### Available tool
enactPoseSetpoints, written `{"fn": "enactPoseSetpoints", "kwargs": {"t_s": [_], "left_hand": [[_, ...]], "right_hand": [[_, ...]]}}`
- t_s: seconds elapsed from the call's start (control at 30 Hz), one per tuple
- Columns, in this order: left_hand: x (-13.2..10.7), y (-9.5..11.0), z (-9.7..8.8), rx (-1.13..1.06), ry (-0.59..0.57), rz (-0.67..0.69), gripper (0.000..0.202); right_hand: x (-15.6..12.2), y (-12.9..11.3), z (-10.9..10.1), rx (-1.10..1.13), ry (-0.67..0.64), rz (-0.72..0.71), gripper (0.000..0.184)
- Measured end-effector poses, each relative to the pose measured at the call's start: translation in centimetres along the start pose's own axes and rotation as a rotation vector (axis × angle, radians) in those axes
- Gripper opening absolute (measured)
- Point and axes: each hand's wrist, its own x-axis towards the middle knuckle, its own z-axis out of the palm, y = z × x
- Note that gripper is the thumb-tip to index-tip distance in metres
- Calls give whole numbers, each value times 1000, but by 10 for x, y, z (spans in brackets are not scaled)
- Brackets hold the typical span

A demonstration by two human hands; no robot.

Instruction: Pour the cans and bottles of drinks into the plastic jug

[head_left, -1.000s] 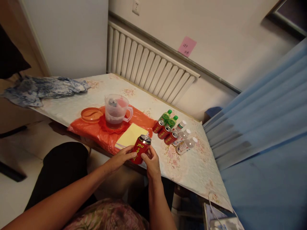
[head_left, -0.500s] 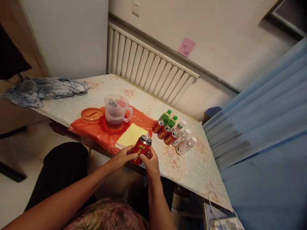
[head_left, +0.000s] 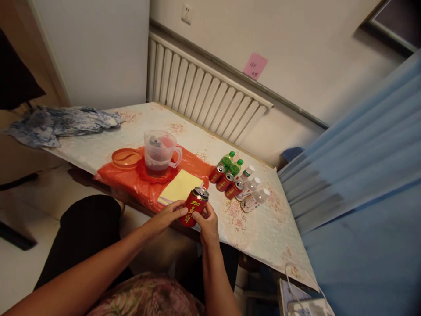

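Observation:
I hold a red drink can (head_left: 194,205) with yellow lettering in both hands, near the table's front edge. My left hand (head_left: 166,216) grips its left side with the thumb on the label. My right hand (head_left: 206,223) pinches its right side. The can stands roughly upright, its silver top tilted away from me. Behind it lies a yellow pad (head_left: 180,186) on an orange plastic sheet (head_left: 131,181).
A clear jug (head_left: 160,151) stands on a red mat, an orange lid (head_left: 126,157) beside it. Red cans (head_left: 226,180), green-capped bottles (head_left: 230,163) and small white bottles (head_left: 253,196) are lined up to the right. Blue cloth (head_left: 59,120) lies far left, a blue curtain (head_left: 362,175) right.
The can has been turned a little between my fingers, so the yellow lettering now faces me more. My hands stay in the same place.

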Motion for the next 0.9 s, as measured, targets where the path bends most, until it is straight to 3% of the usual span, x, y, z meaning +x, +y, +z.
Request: {"fn": "enactPoseSetpoints", "kwargs": {"t_s": [0.27,0.67,0.9], "left_hand": [[0,5,4,12,43,13,54],[7,-5,4,89,101,58,56],[9,-8,-3,43,-45,41,64]], "right_hand": [[0,2,-1,-7,-17,7,51],[0,1,5,-71,95,32,43],[3,11,-4,-4,109,-22,46]]}}
